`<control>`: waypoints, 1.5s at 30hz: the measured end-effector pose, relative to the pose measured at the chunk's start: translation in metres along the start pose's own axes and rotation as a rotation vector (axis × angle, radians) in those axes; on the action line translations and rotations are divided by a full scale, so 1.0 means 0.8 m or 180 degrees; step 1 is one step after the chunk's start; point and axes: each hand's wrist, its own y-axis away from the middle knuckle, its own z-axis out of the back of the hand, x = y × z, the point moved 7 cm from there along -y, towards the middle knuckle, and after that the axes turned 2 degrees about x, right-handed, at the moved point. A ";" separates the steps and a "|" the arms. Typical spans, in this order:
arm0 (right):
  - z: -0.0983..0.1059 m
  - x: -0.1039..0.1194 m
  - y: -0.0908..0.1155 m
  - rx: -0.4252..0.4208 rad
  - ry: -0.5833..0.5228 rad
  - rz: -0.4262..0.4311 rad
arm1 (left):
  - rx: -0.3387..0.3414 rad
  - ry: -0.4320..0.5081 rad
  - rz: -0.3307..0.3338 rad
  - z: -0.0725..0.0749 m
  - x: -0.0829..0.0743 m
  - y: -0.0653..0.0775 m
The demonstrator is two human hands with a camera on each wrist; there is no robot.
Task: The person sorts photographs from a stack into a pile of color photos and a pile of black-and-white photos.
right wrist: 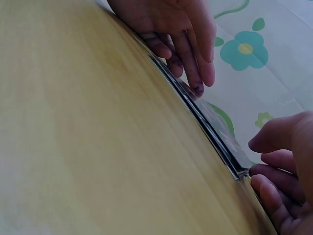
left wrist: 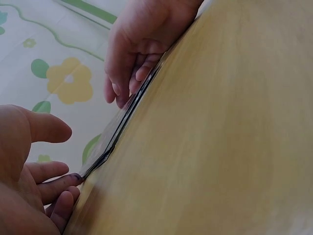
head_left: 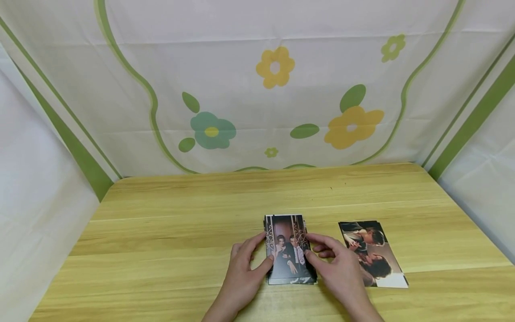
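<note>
A stack of photo cards [head_left: 287,264] lies on the table, its top picture showing two seated people in front of ornate scrollwork. Its edges are slightly uneven, visible as thin dark layers [left wrist: 128,117] in the left wrist view. At the stack's left edge, my left hand [head_left: 245,270] touches the side with its fingers, the thumb raised near the top card. My right hand [head_left: 339,268] lies along the opposite edge, fingertips against the side; its thumb [right wrist: 276,132] stands off the cards in the right wrist view. Neither hand is curled round the stack.
To the right lies a second small pile of photo cards [head_left: 384,259], turned at a slant and partly covered by my right hand. The wood-grain table [head_left: 161,232] ends at a white cloth backdrop [head_left: 241,89] with flowers. Similar cloth hangs at both sides.
</note>
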 end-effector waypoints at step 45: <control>-0.005 0.012 0.004 0.0037 -0.0555 0.0620 | -0.0340 0.1002 0.0028 0.003 0.003 -0.003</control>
